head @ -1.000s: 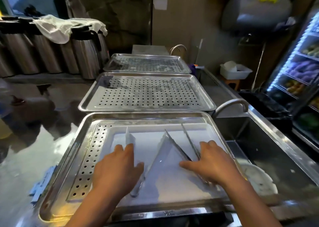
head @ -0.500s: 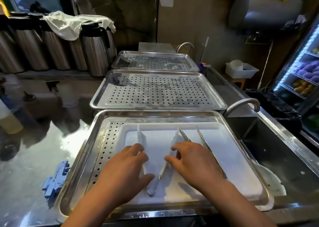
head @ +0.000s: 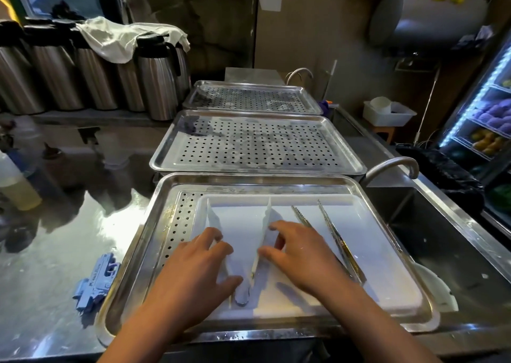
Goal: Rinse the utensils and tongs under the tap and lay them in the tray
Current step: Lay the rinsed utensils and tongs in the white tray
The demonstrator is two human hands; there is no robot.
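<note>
A person's two hands work over the near tray [head: 249, 180], a steel pan at the front edge of the worktop [head: 69, 238], its right side reaching out over the sink [head: 442, 252]. A white liner [head: 373, 252] covers most of the tray floor, leaving a strip of perforations bare along the tray's left side.

On the liner lie white tongs [head: 243, 296], spread in a V with the hinge toward the tray's front edge and the tips pointing to its far edge. The left hand [head: 193, 274] rests flat on the left arm of the V, fingers spread and nearly straight. The right hand [head: 301, 257] meets the right arm with thumb and bent fingers; whether it pinches the arm or only touches it cannot be told from this angle.

Just beside the right hand, toward the tray's right edge, lie metal tongs [head: 339, 241], also flat on the liner, serrated tips toward the far edge.

A curved tap [head: 392, 165] stands at the sink's far left corner. Two perforated trays [head: 257, 147] sit in a row behind the near one. Steel flasks [head: 154, 86] line the worktop's far left edge under a draped cloth [head: 124, 39], and a small blue object [head: 96, 282] lies just left of the near tray.
</note>
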